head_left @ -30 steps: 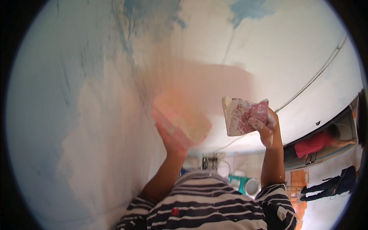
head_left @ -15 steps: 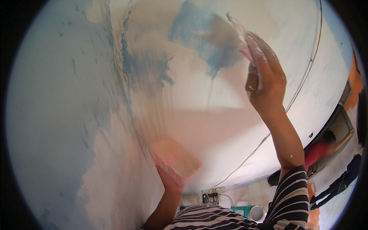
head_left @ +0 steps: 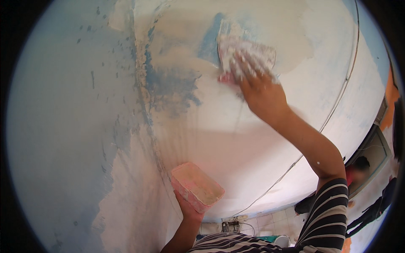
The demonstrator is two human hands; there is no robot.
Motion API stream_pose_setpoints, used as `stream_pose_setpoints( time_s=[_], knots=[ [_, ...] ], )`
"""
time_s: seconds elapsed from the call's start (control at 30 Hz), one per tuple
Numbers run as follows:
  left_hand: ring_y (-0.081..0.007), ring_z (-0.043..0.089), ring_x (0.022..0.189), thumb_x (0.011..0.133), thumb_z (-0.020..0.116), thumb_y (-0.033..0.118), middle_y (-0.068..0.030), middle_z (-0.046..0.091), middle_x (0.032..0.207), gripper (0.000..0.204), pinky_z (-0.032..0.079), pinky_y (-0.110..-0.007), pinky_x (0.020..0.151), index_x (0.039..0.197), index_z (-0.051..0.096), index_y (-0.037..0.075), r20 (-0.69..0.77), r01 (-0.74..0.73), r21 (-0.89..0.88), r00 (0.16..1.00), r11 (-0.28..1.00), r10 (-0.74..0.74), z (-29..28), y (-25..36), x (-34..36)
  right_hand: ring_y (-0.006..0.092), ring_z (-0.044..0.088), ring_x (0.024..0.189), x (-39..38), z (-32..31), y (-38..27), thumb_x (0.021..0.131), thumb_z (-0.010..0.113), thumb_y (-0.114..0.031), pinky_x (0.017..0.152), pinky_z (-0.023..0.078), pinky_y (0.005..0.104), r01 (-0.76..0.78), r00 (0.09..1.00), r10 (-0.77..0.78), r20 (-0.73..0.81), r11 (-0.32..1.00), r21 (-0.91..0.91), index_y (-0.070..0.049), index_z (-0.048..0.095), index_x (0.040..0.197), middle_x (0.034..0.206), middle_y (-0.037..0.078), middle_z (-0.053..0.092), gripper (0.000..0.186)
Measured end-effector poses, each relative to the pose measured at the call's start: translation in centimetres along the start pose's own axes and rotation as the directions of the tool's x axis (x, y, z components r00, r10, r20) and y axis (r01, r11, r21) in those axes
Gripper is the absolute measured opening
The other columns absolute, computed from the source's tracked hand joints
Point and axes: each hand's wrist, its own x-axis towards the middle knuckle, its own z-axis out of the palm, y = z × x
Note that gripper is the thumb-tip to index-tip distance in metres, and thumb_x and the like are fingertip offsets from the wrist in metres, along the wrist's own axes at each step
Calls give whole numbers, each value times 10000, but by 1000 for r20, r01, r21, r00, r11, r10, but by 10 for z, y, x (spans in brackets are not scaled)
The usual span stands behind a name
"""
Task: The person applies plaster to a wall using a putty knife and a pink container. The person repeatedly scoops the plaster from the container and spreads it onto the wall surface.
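High on the wall point(head_left: 244, 160), my right hand point(head_left: 259, 84) presses a wide putty scraper point(head_left: 265, 51) flat against the surface. White paste coats the scraper and my fingers, which are spread over its back. Around it, cream filler lies over blue paint, and a blue patch point(head_left: 171, 86) shows to its left. Lower down, my left hand point(head_left: 189, 210) grips a pink rectangular tub point(head_left: 190, 192) from below and the side. Pale paste lines the tub's inside, and its open top tilts toward me.
A rough corner seam point(head_left: 145, 101) runs down the left. To the right, a thin cable point(head_left: 337, 99) crosses the wall. Below are a white bucket point(head_left: 282, 241) and a socket box point(head_left: 230, 224). Two people are at the far right, one in red point(head_left: 349, 175), one in dark clothes point(head_left: 375, 211).
My right hand has moved left and slightly down, bringing the scraper from edge-on and apart to flat on the wall. Fresh filler now covers part of the blue there. The tub stays nearly in place.
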Motion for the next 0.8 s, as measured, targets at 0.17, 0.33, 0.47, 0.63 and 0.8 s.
stream_pose_setpoints(
  time_s=[0.17,0.33,0.47,0.63,0.8],
  knots=[
    [-298,435,1380,950,365,713,-36,424,1515,752,394,-532,1115,1528,326,233,-30,-44,54,999,998,45,5,4,-1,253,553,1297,-14,-37,-2,825,623,-62,1041,482,395,34,991,-62,118,974,226,-40,610,1308,1369,118,597,483],
    [-292,460,1357,945,406,699,-34,455,1484,738,406,-530,1104,1511,345,228,59,34,-18,998,999,-32,15,1,4,275,577,1258,20,-41,33,822,601,-37,997,511,387,-83,995,91,-52,988,130,-32,617,1281,1372,117,594,459],
    [-283,462,1354,947,422,688,-30,459,1478,727,409,-524,1102,1503,356,224,45,15,6,999,1000,-16,15,1,-1,336,531,1298,-26,-6,6,846,569,-74,1028,491,403,95,992,-92,85,995,-25,3,594,1292,1405,165,550,453],
    [-290,415,1392,943,413,703,-34,407,1523,765,382,-529,1122,1530,311,224,37,14,0,999,1000,-14,2,0,-2,314,551,1286,-48,-58,-2,831,574,-67,1026,491,396,145,956,-184,228,974,177,-10,598,1300,1387,151,571,473],
    [-301,385,1413,933,410,721,-33,372,1550,797,362,-541,1133,1549,274,234,20,27,84,999,996,-29,-12,-3,-7,255,572,1270,6,-80,25,828,603,-92,1052,472,377,-65,998,64,6,988,137,-38,624,1252,1349,115,610,429]
  ],
)
